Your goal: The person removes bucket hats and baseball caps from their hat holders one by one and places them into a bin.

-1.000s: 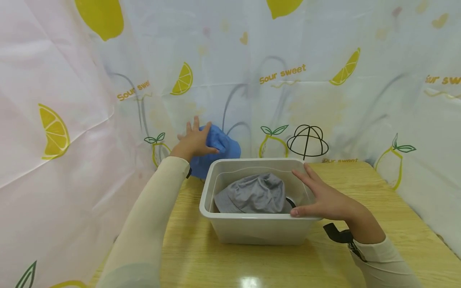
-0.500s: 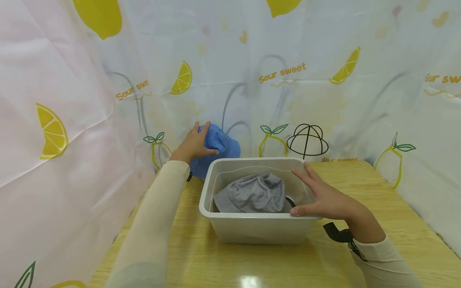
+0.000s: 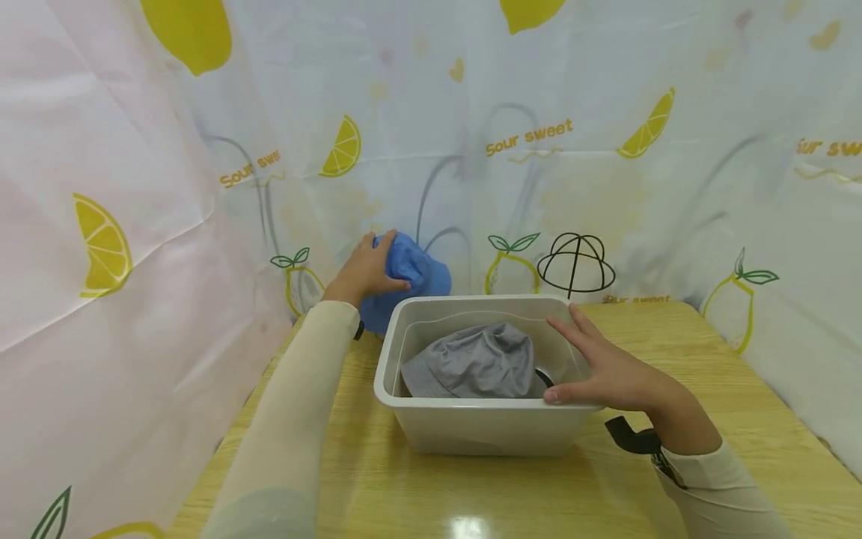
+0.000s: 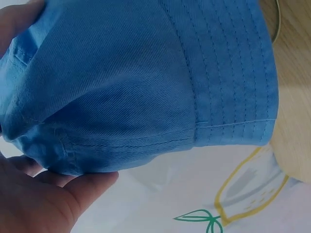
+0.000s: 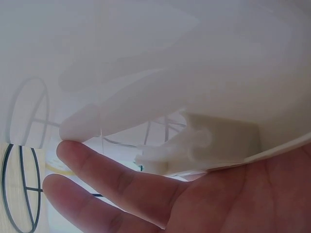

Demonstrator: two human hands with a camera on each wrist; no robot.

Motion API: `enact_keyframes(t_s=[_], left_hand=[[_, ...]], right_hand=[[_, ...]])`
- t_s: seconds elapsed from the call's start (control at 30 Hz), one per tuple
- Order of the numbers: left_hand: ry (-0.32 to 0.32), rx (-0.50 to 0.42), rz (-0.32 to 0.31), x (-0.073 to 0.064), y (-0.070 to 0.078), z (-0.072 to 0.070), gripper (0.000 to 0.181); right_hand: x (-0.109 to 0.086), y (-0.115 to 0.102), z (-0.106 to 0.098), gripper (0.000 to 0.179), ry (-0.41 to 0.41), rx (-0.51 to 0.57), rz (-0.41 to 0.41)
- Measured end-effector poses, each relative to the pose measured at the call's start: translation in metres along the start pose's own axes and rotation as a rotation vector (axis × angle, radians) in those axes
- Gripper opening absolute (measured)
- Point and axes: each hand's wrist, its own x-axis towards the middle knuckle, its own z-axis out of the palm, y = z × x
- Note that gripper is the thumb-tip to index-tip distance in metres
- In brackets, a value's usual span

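At the back left, my left hand [image 3: 367, 273] holds the crown of a blue bucket hat [image 3: 417, 273]. In the left wrist view the hat's stitched brim [image 4: 233, 73] points right, with the thumb on one side of the crown and the other fingers [image 4: 92, 187] on the opposite side. A light grey plastic bin [image 3: 488, 430] stands in the middle of the table, its left back corner overlapping the hat. Inside lies a grey bucket hat [image 3: 474, 363]. My right hand [image 3: 609, 370] rests at the bin's right end, fingers extended; its fingers [image 5: 121, 179] lie along the smooth bin wall.
Behind the bin's right back corner stands a black wire hat stand [image 3: 575, 266]. A small black curved piece [image 3: 544, 378] shows beside the grey hat. A lemon-print curtain [image 3: 431, 90] borders the wooden table [image 3: 646, 344] at the back and sides.
The left hand's spread fingers have drawn in around the blue hat's crown. My right hand, the bin and the grey hat stay as they were.
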Motion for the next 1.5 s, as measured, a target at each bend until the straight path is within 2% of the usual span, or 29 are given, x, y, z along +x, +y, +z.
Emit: enact_keyframes(t_s=[0.13, 0.33, 0.67, 0.93, 1.23, 1.5], left_hand=[[-0.01, 0.002, 0.0, -0.001, 0.001, 0.0, 0.113], [0.008, -0.026, 0.005, 0.001, 0.006, -0.002, 0.112], [0.038, 0.043, 0.038, 0.01, 0.013, 0.0, 0.115], [0.012, 0.043, 0.024, 0.007, 0.017, -0.004, 0.12], [0.0, 0.03, 0.024, 0.007, 0.008, -0.004, 0.126], [0.028, -0.013, 0.026, 0.006, 0.003, -0.005, 0.13]], right_hand=[[0.0, 0.001, 0.0, 0.111, -0.002, -0.003, 0.003], [0.0, 0.001, -0.002, 0.109, -0.003, -0.006, 0.009], [-0.001, 0.003, -0.004, 0.108, -0.001, -0.005, 0.009], [-0.001, 0.004, -0.003, 0.109, -0.005, -0.007, 0.012], [0.0, 0.006, 0.001, 0.11, -0.005, 0.002, 0.002], [0.0, 0.004, 0.001, 0.11, 0.005, -0.009, -0.009]])
